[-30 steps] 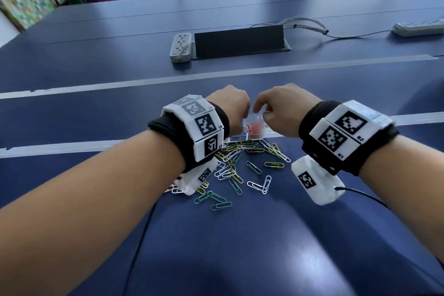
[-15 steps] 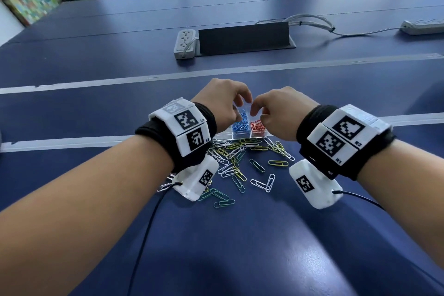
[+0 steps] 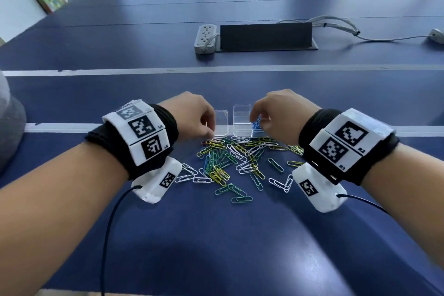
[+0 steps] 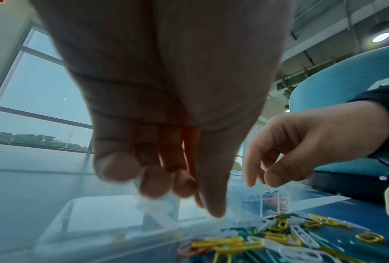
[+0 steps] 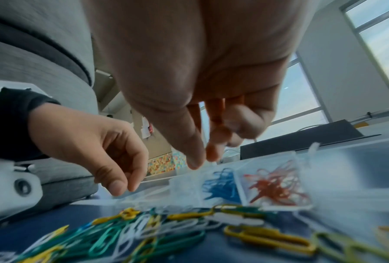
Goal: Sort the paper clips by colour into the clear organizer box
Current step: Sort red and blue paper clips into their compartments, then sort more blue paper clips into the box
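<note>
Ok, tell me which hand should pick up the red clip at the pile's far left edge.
Left, probably. The left hand has its fingertips just above the red clip. The right hand is across the pile, over the blue clips in the organizer box.

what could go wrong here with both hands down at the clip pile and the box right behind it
1. The loose clips lie tangled against the clear organizer box; lifting one may drag a wrong colour along.
2. A stray red clip sits far from the red compartment, beside the blue one; it could land in blue.
3. The left hand or right hand could nudge the light box.
</note>
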